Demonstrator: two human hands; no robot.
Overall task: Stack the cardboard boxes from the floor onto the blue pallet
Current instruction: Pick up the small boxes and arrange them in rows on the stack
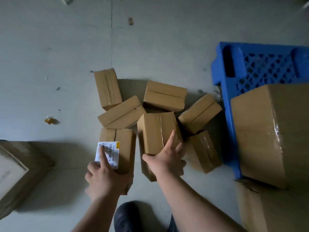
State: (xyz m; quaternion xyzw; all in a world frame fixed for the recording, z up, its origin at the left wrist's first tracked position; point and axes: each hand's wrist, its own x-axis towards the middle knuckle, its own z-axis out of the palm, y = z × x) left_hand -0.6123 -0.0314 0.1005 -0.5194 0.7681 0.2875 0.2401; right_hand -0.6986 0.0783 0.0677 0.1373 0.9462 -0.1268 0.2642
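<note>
1. Gripping the near end of a small brown cardboard box with a white printed label [119,148], the left hand [105,178] has its fingers [102,154] curled around the box except the forefinger, which lies straight along the label; the box sits on the grey concrete floor [58,47] at the near left of the cluster.
2. The right hand [167,159] is clamped on a second small brown cardboard box with a taped seam [158,131]; its thumb hooks over the near left edge and the other fingers spread wide across the top and right side; this box stands tilted, just beside the labelled one.
3. Five more small plain brown cardboard boxes [164,96] lie jumbled on the floor beyond and to the right of the held pair, several touching one another.
4. The blue plastic grid pallet [267,67] lies at the right edge of the floor; a large brown cardboard carton with clear tape [260,131] rests on its near part.
5. Another large carton [20,173] sits at the left edge; a dark shoe [127,216] shows at the bottom.
</note>
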